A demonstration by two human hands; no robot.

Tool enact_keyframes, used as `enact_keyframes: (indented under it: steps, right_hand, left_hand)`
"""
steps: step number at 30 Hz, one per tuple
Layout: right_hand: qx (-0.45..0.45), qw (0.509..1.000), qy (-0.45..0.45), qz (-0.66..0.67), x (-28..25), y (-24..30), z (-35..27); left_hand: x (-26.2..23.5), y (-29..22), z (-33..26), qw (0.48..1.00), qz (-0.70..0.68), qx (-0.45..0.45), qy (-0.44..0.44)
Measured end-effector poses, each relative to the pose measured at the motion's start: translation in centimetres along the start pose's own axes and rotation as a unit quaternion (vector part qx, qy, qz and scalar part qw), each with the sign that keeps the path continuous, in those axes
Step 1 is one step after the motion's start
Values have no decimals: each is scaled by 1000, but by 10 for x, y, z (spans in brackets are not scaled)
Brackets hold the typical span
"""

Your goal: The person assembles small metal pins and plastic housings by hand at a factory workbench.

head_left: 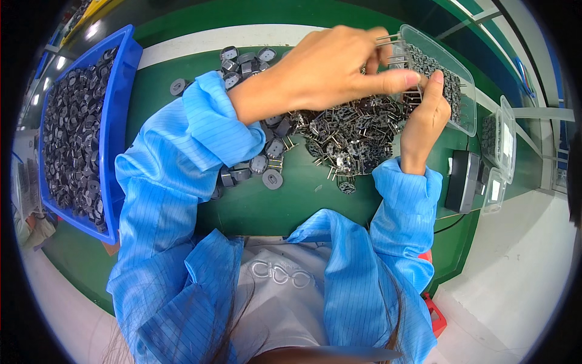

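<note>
At left, blue bin (115, 121) of black parts (73, 133), clear tray (464, 79) by fingers (400, 77).

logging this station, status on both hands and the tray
Left hand pinching a pinned part at the clear tray. Right hand fingertips at the tray edge, grip unclear. Loose black parts piled beneath the hands.

Part heap (345, 136) between sleeves; bare mat (291, 206) nearer.
</note>
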State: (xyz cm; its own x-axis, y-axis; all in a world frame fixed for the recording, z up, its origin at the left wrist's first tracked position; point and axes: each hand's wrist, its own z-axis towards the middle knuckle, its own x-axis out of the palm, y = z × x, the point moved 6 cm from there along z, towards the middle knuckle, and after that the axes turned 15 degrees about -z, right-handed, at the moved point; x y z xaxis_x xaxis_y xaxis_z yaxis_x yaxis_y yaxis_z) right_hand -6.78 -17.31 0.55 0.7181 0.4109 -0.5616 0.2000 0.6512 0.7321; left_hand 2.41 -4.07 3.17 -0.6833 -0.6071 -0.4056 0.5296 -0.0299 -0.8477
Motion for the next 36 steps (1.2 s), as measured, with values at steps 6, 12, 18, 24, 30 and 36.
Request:
enact_keyframes:
  steps: [6, 12, 18, 24, 30, 36]
  right_hand:
    - [-13, 1000, 7, 8, -8, 3, 4]
    - [18, 975, 207, 73, 5, -1, 10]
    - [7, 950, 307, 63, 7, -7, 8]
    - [28, 942, 327, 74, 8, -6, 5]
    - [29, 956, 283, 72, 11, -11, 6]
    - [11, 938, 346, 34, 24, -5, -1]
  left_hand:
    - [-18, -15, -1, 969, 82, 227, -43]
    - [-17, -21, -4, 959, 100, 259, -54]
    - [-15, -17, 5, 976, 70, 199, 51]
    - [-6, -10, 4, 985, 35, 114, 123]
    - [-2, 5, 1, 985, 9, 136, 104]
    - [10, -10, -8, 969, 101, 209, 84]
